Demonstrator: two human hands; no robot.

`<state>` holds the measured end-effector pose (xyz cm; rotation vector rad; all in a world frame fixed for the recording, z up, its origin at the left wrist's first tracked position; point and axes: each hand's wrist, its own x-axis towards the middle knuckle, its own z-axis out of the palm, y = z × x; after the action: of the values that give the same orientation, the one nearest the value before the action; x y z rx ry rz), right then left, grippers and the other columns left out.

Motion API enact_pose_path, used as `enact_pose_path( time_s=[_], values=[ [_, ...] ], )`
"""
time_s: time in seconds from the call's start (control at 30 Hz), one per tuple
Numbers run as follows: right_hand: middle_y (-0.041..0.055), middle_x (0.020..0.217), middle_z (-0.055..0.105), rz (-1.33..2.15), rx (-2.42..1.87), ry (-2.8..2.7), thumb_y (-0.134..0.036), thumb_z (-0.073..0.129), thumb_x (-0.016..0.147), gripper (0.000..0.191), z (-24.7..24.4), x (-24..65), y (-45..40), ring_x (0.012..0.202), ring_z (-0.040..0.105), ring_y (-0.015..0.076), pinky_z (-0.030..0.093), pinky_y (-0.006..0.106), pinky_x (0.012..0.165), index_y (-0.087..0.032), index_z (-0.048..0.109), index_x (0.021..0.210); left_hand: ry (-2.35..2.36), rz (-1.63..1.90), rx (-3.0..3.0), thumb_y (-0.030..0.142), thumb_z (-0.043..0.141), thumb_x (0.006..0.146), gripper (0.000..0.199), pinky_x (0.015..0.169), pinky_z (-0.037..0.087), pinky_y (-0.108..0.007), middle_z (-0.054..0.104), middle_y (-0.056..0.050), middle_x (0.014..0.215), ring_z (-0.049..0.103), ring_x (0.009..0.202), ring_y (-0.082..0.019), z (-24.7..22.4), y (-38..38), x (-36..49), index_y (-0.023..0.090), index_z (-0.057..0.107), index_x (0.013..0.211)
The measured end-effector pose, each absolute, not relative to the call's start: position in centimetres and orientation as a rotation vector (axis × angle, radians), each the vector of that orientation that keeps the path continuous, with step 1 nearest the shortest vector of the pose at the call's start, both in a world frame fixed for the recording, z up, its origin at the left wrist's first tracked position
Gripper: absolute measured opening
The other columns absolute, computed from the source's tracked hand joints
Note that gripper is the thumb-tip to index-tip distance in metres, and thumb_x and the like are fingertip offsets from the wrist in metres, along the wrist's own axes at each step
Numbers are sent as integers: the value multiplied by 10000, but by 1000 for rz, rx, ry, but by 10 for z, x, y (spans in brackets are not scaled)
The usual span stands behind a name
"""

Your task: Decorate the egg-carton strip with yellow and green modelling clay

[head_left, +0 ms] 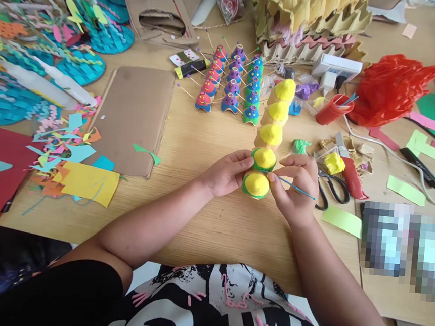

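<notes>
My left hand (230, 171) is closed on the near part of an egg-carton strip (271, 134), holding it above the table. Its row of bumps is topped with yellow clay, and the two nearest bumps have green around their lower sides. My right hand (295, 190) pinches a thin blue stick (297, 186), its tip against the gap between those two nearest bumps. Beyond my hands stand three finished-looking strips: a red and blue one (210, 81), a purple one (233, 80) and a green and blue one (253, 90), with pins sticking out.
Black-handled scissors (335, 187), yellow clay (334, 163) and green clay (300, 146) lie at right. Further back are a red cup (334, 110), a red plastic bag (393, 92) and stacked egg trays (310, 14). Cardboard (133, 117) and paper scraps (90, 182) lie left.
</notes>
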<state>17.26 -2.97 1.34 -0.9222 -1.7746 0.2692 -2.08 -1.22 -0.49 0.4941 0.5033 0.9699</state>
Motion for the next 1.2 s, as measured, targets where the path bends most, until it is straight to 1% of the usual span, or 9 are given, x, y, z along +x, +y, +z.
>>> enact_pose_path(
  time_s=[0.13, 0.33, 0.53, 0.63, 0.73, 0.83, 0.93, 1.03, 1.2],
  values=[
    [30, 997, 690, 220, -898, -1774, -239, 787, 930, 114, 12, 172, -29, 945, 672, 233, 528, 454, 839, -299, 691, 939, 499, 968, 471, 410, 1043, 685, 437, 775, 621, -247, 824, -26, 955, 770, 840, -136, -4, -13, -21, 158, 787, 933],
    [42, 1004, 714, 292, -958, -1736, -311, 786, 947, 97, 11, 171, -29, 959, 696, 245, 563, 471, 848, -290, 699, 909, 506, 948, 476, 453, 1035, 691, 475, 774, 628, -256, 818, -31, 942, 786, 844, -153, -5, -13, -23, 154, 763, 938],
    [34, 971, 711, 338, -974, -1684, -349, 776, 954, 125, 11, 168, -28, 927, 682, 235, 563, 455, 834, -294, 683, 893, 530, 935, 495, 470, 1043, 657, 527, 760, 630, -268, 811, -50, 972, 776, 835, -159, -4, -13, -23, 157, 736, 950],
    [35, 949, 713, 352, -990, -1675, -367, 770, 958, 145, 12, 167, -29, 917, 670, 238, 557, 456, 839, -291, 679, 875, 535, 945, 505, 472, 1035, 666, 521, 759, 629, -268, 806, -53, 965, 770, 830, -158, -4, -13, -24, 155, 731, 949],
    [43, 989, 697, 484, -965, -1649, -372, 775, 964, 163, 11, 168, -29, 966, 667, 235, 552, 454, 892, -278, 686, 865, 514, 945, 517, 469, 1011, 715, 492, 717, 625, -263, 801, -53, 954, 769, 810, -160, -5, -14, -24, 149, 735, 965],
    [43, 1040, 679, 765, -892, -1530, -420, 770, 976, 213, 5, 169, -27, 1012, 670, 220, 553, 435, 934, -267, 681, 859, 481, 934, 528, 465, 996, 745, 479, 651, 610, -257, 790, -48, 924, 748, 748, -148, -4, -14, -23, 138, 745, 989],
    [34, 1033, 663, 957, -837, -1379, -489, 792, 955, 277, -4, 170, -23, 963, 658, 198, 556, 389, 874, -263, 665, 857, 474, 923, 546, 507, 1000, 730, 534, 616, 591, -247, 769, -35, 869, 704, 667, -122, -2, -13, -22, 132, 762, 1027],
    [18, 942, 637, 1056, -824, -1337, -510, 817, 926, 316, -10, 169, -22, 867, 628, 182, 539, 348, 776, -258, 648, 838, 498, 903, 562, 540, 1009, 697, 567, 595, 588, -260, 748, -19, 838, 683, 634, -124, -1, -12, -22, 145, 748, 1009],
    [1, 862, 614, 1057, -835, -1304, -521, 815, 929, 322, -11, 165, -23, 810, 587, 168, 512, 325, 737, -260, 646, 845, 496, 893, 563, 509, 1008, 702, 560, 619, 601, -264, 744, -11, 853, 710, 665, -132, -3, -12, -23, 137, 726, 1011]
  ],
)
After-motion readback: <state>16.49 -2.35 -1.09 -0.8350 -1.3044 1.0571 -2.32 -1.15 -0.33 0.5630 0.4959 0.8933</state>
